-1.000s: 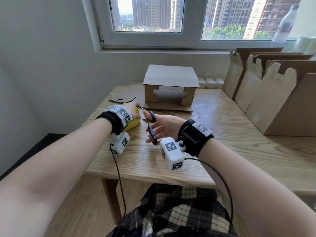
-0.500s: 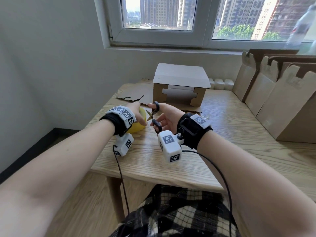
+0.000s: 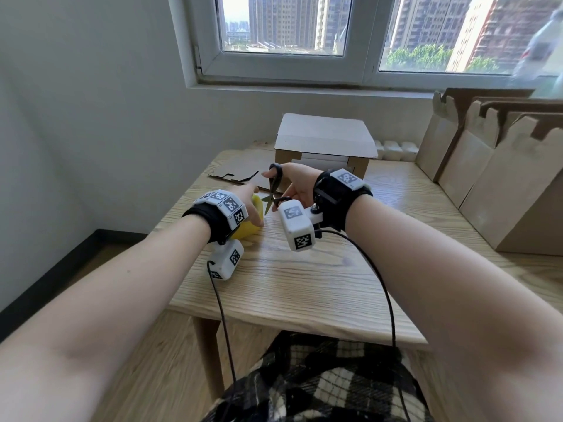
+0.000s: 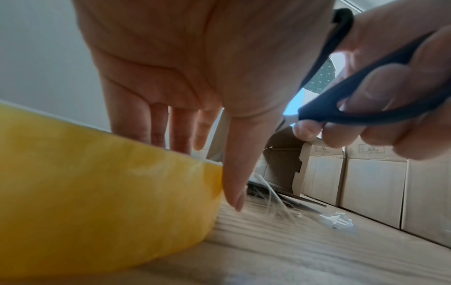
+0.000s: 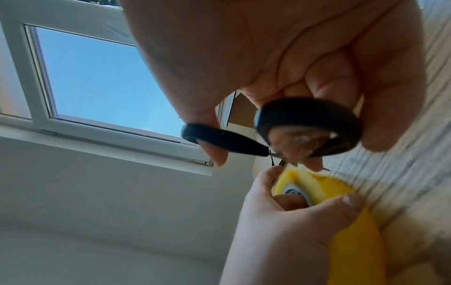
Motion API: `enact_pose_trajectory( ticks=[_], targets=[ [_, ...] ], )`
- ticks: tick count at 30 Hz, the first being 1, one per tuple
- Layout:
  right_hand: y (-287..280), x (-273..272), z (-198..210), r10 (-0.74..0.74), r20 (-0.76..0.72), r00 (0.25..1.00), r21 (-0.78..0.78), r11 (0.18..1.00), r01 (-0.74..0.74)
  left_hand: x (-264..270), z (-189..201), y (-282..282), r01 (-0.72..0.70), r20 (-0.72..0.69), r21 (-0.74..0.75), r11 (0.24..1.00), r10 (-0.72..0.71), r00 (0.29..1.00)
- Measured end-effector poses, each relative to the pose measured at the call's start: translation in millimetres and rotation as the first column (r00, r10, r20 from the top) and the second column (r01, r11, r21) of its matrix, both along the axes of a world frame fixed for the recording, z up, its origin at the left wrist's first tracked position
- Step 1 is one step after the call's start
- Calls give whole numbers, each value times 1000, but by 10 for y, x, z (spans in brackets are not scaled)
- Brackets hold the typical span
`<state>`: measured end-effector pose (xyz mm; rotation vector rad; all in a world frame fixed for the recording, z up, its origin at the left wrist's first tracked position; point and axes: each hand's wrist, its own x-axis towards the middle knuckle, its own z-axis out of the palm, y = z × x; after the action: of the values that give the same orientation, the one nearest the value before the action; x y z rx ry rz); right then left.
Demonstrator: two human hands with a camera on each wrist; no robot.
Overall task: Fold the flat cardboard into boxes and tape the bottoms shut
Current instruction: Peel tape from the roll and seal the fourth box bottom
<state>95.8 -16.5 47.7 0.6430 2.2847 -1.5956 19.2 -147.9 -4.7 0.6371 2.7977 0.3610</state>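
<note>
While its thumb sits in one black loop and its curled fingers fill the other, the right hand [image 3: 297, 185] grips the scissors [image 3: 274, 185] above the wooden table [image 3: 304, 278], blades pointing down and to the left with their tips a little apart. Just beside those tips, the left hand [image 3: 248, 197] holds the yellow tape roll [image 3: 246, 229], which stands on edge on the tabletop: the right wrist view shows the thumb [image 5: 341, 208] lying across the roll's outer band and a finger reaching into its core, while the left wrist view shows the other fingers [image 4: 156, 123] hanging straight down behind the roll. A clear strip of tape [image 4: 273, 194] runs from the roll past the left thumb tip toward the scissors, and a crumpled clear scrap [image 4: 339, 219] lies on the wood just beyond it. Farther out from both hands, a flat cardboard sheet [image 3: 240, 172] lies on the table, and behind it a folded box [image 3: 324, 138] stands with its flaps folded flat on top. Well off to the right of the scissors, several tall folded boxes [image 3: 502, 184] stand in a row along the table's edge. Each wrist wears a black strap with a white marker-covered camera block [image 3: 297, 225], and a black cable [image 3: 387, 300] hangs from it toward a plaid lap [image 3: 304, 382]. Past the box, a white-framed window [image 3: 350, 35] shows high-rise buildings.
</note>
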Motion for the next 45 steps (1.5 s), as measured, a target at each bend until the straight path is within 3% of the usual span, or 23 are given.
enact_pose_trajectory(
  ticks=[9, 13, 18, 30, 45],
  targets=[
    [-2, -62, -50, -96, -19, 995, -134, 987, 93, 33, 0, -2, 15, -21, -11, 1000, -15, 1000],
    [53, -38, -39, -73, 45, 996, -248, 965, 82, 38, 8, -6, 16, -18, 2, 1000, -16, 1000],
    [95, 0, -72, -39, 36, 999, -268, 962, 48, 55, 8, 1, 9, -11, 19, 1000, -9, 1000],
    [273, 157, -315, -105, 85, 991, -468, 874, 132, 66, -2, 54, -14, -29, -28, 1000, 13, 999],
    [217, 224, -372, -25, 41, 999, -383, 923, 39, 106, -15, 68, 21, -52, -73, 997, -25, 998]
  ],
)
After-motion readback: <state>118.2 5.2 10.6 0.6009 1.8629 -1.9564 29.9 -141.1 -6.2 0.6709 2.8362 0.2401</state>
